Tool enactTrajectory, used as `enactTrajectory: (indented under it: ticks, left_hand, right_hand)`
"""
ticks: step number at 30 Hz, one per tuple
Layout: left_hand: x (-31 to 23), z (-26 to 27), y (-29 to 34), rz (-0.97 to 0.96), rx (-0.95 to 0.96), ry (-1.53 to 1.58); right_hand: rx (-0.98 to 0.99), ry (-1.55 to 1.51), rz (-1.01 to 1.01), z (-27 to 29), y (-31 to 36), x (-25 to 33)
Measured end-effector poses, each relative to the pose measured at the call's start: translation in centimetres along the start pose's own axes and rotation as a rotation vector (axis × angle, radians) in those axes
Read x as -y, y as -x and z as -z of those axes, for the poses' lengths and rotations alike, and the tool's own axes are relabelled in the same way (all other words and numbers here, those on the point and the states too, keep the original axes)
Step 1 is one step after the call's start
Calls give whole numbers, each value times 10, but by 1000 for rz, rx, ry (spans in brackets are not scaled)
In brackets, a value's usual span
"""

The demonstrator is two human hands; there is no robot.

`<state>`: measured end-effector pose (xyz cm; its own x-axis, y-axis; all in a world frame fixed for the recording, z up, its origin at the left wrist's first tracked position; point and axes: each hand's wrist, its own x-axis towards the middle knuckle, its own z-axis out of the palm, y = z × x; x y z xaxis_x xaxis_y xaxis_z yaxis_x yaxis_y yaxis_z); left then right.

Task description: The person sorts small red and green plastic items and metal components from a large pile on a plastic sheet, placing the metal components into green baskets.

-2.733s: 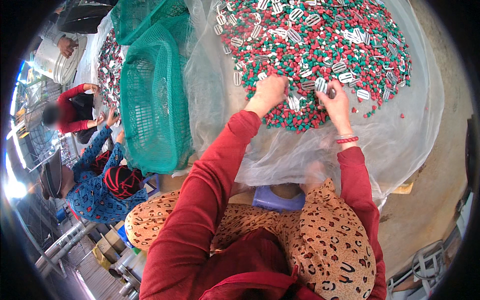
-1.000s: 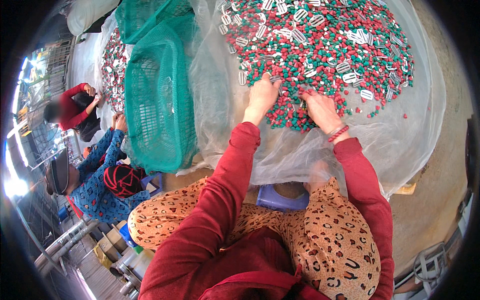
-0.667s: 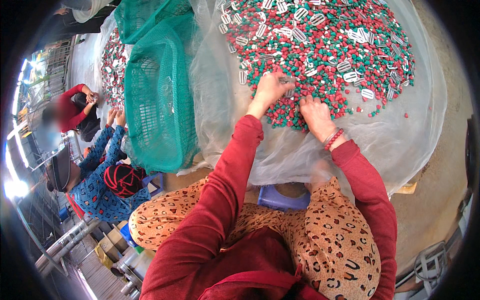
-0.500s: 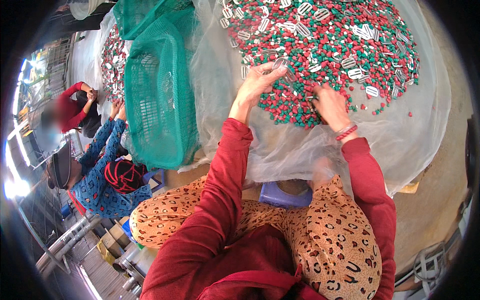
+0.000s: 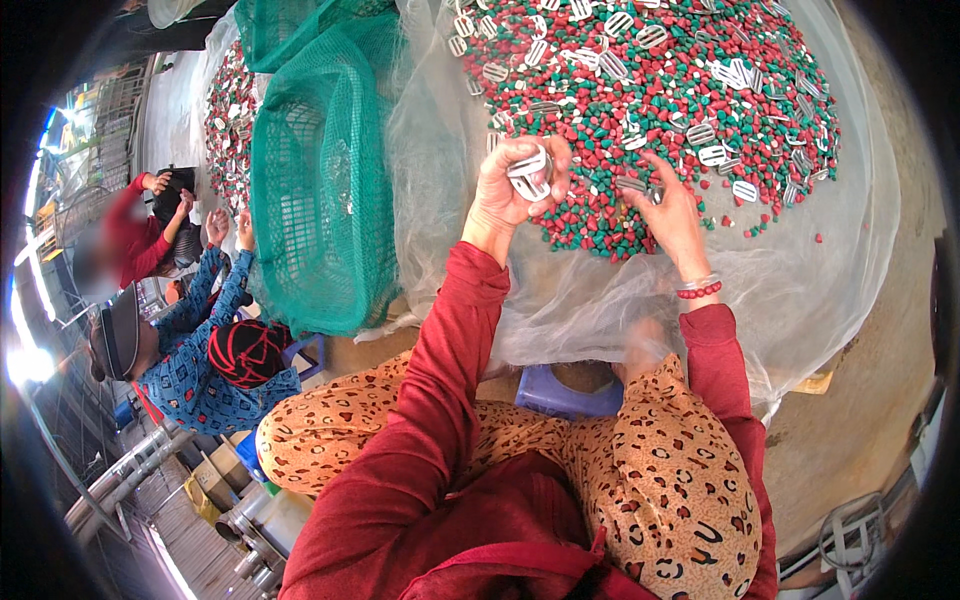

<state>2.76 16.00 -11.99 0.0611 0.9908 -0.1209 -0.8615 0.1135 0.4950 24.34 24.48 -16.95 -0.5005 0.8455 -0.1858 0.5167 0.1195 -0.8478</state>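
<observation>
My left hand [image 5: 510, 190] is closed around silver slotted slide buckles [image 5: 530, 175], held just above a heap of small red and green cone-shaped pieces [image 5: 600, 215]. How many buckles are in the palm is hidden. My right hand [image 5: 670, 210] hovers at the heap's near side with thumb and forefinger apart. Beside its fingertips lies a darker grey buckle [image 5: 632, 184]; whether they touch it cannot be made out. More silver buckles [image 5: 713, 155] lie scattered over the heap, mixed with a few white bits.
A translucent plastic sheet [image 5: 800, 260] lies under the heap. To the left stands a green mesh-lined basket [image 5: 315, 190]. Under the sheet's near edge is a purple stool [image 5: 570, 390]. Two co-workers sit farther left, one in a blue patterned top [image 5: 215, 380], near another heap [image 5: 228, 130].
My left hand has turned to show the buckles in its palm and moved slightly down. My right hand's fingers have spread, and it has shifted a little right.
</observation>
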Motion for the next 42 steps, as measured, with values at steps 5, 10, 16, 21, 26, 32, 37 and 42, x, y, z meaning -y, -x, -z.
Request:
enactTrajectory:
  ticks: [5,10,16,21,26,32,37,42]
  left_hand:
    - [14,-2,10,33,-176,130]
    - [15,8,26,242,-292,-429]
    - [37,39,10,799,-629,-1119]
    - [11,69,-13,419,-704,-1368]
    - [23,45,3,254,-261,-2141]
    - [47,38,8,354,-211,-2313]
    - [48,37,4,581,-211,-2337]
    - [48,38,7,375,-311,-2242]
  right_hand:
    - [160,433,27,-16,6,-17]
    - [120,448,131,-16,-4,-21]
    - [122,-434,-273,11,-5,-22]
    - [207,-1108,-311,53,27,3]
    - [283,-1371,-129,81,37,3]
    - [282,-1203,-25,101,34,19]
    - [93,-1071,-155,121,28,10]
    - [-173,37,-163,122,-9,-102]
